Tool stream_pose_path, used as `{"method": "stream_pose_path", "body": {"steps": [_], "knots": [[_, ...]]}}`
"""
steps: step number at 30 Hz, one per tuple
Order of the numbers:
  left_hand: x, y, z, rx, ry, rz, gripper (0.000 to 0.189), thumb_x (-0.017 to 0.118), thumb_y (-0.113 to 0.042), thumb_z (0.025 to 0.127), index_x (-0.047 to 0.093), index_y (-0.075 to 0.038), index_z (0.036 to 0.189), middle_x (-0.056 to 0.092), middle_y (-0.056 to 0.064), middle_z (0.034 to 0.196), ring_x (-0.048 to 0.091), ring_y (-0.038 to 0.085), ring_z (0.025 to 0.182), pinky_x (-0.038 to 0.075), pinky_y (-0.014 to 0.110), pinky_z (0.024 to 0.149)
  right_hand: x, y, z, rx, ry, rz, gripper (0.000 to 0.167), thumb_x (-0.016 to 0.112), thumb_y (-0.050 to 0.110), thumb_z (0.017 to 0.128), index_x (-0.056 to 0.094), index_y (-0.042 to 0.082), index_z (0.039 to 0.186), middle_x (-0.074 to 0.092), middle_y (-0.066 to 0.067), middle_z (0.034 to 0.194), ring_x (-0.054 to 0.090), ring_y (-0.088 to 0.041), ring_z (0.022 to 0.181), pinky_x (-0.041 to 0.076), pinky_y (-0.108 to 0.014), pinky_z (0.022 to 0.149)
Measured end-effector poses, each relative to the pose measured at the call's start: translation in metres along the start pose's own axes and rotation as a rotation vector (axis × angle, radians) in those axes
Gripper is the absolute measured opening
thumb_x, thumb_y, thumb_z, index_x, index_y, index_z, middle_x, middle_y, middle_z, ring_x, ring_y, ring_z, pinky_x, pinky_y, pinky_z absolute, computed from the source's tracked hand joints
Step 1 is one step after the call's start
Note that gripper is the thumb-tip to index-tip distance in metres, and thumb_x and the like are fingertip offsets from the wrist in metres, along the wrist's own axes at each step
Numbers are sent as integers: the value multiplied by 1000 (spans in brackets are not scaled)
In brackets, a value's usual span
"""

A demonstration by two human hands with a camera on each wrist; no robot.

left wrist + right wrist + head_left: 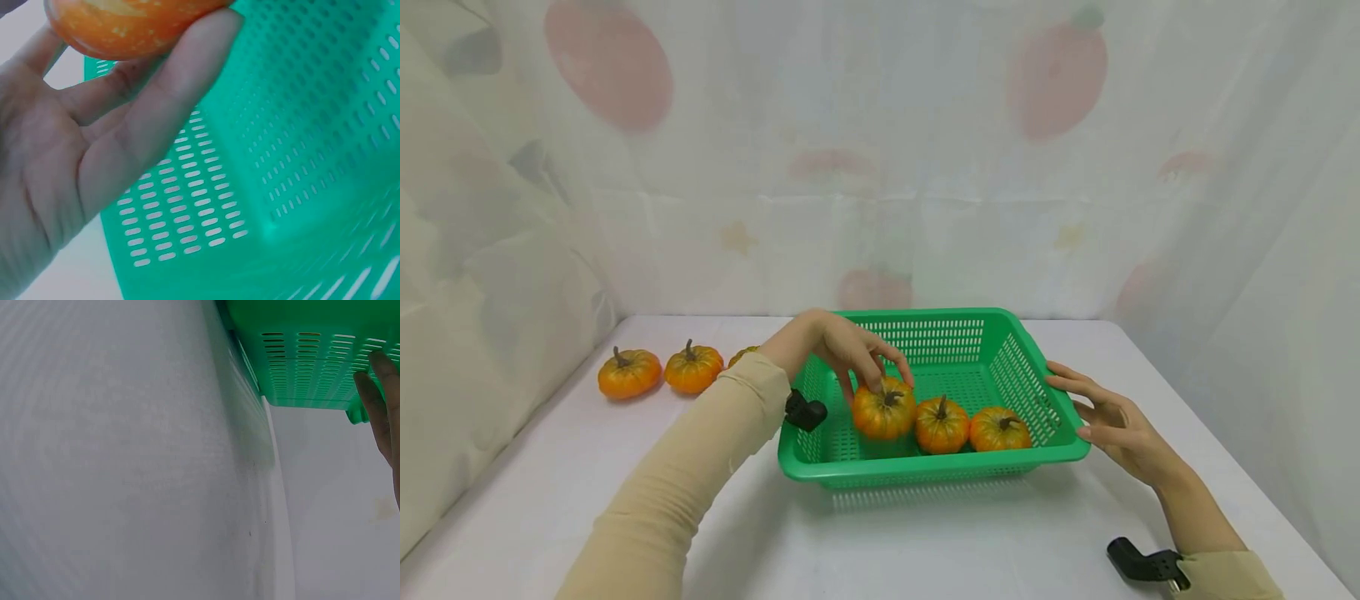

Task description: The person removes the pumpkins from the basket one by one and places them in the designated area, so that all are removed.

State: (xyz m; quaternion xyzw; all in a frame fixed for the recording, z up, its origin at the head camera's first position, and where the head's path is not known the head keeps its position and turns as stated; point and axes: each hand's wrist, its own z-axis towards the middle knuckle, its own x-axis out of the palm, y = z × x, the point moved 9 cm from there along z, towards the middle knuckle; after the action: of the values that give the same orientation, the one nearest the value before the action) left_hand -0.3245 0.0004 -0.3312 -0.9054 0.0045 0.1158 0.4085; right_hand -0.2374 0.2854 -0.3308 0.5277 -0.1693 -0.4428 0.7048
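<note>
A green plastic basket (932,465) with slotted walls stands on the white table. Over its left half, my left hand (853,346) holds a small orange pumpkin (883,414) between thumb and fingers; the pumpkin's underside shows at the top of the left wrist view. Two more pumpkins sit inside along the near wall, a middle one (942,427) and a right one (1000,431). My right hand (1116,429) rests against the basket's right side, thumb at the near corner. In the right wrist view its extended fingers (378,403) touch the outer wall.
On the table's left side are a pumpkin (629,374), a second pumpkin (693,367) beside it, and a third pumpkin (743,355) mostly hidden by my left arm. A printed white curtain (760,250) hangs behind the table and along both sides.
</note>
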Motion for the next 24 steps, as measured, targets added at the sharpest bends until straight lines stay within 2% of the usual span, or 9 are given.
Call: {"method": "stream_pose_path", "body": {"steps": [10, 17, 24], "knots": [[-11, -9, -30, 101, -79, 18, 47, 55, -11, 97, 48, -24, 142, 53, 11, 138, 60, 24, 115, 58, 45, 94, 0, 0, 1, 19, -6, 1, 61, 35, -16, 86, 25, -17, 146, 9, -16, 167, 23, -7, 152, 34, -14, 114], [-19, 2, -55, 120, -163, 16, 47, 55, -14, 96, 49, -28, 140, 45, 9, 147, 55, 24, 120, 57, 44, 93, 0, 2, 1, 1, 2, 3, 61, 35, -18, 85, 26, -18, 146, 9, -16, 167, 23, -7, 152, 33, -14, 114], [-28, 18, -81, 107, -251, -18, 51, 52, -12, 96, 45, -28, 144, 38, 11, 153, 48, 26, 129, 55, 43, 99, -1, 1, 1, -17, 12, 8, 62, 34, -19, 85, 25, -19, 146, 8, -19, 167, 21, -8, 153, 33, -15, 115]]}}
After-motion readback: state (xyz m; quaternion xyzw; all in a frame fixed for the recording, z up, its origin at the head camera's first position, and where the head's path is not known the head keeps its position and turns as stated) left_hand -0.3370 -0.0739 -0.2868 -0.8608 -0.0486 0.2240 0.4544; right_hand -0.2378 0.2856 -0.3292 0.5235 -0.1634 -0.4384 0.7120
